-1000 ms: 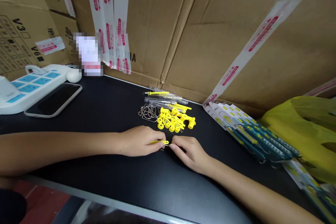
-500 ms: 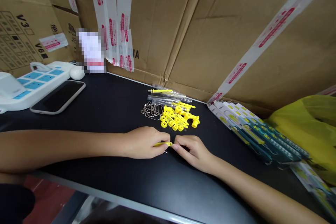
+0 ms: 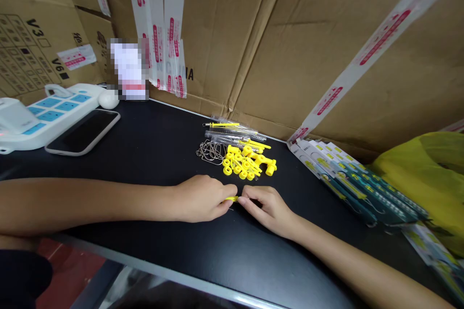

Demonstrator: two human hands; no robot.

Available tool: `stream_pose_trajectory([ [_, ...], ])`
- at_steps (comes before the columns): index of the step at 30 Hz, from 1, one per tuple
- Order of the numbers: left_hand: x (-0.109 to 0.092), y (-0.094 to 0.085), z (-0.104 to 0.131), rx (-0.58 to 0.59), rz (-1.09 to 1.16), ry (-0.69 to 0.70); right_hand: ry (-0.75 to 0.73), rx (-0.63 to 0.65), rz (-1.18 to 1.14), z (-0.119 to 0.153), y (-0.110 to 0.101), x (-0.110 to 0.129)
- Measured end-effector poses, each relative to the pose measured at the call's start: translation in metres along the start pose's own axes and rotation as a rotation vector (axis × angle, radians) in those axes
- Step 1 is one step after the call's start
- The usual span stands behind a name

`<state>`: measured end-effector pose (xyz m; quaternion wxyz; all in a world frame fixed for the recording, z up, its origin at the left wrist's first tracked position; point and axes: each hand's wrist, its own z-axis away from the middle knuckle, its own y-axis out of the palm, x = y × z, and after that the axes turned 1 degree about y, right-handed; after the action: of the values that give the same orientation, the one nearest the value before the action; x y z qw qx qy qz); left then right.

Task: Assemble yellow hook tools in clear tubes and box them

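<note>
My left hand is closed on a small yellow plastic piece, whose end sticks out between thumb and forefinger. A thin metal wire shows just under those fingertips. Facing it, my right hand pinches at the tip of the same piece; anything small between its fingers is hidden. Beyond both hands lies a pile of yellow plastic parts, with rings among them. Bent metal wires lie at the pile's left, and clear plastic sleeves behind it.
A phone and a white power strip lie at the left. Carded packages and a yellow bag are at the right. Cardboard stands along the table's back edge.
My left hand has shifted slightly right and covers more of the yellow piece, so less of it shows. My right hand has hardly moved.
</note>
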<state>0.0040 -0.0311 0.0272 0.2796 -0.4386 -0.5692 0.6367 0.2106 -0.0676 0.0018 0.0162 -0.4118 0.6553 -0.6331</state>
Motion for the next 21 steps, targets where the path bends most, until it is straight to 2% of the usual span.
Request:
stream_pose_trajectory([
  [13, -0.0005, 0.0059, 0.0009, -0.018, -0.087, -0.021, -0.049, 0.034, 0.031, -0.0004, -0.0022, -0.0001],
  [21, 0.0001, 0.0049, 0.0004, -0.015, -0.067, -0.024, -0.018, 0.017, 0.012, -0.0012, -0.001, -0.0002],
])
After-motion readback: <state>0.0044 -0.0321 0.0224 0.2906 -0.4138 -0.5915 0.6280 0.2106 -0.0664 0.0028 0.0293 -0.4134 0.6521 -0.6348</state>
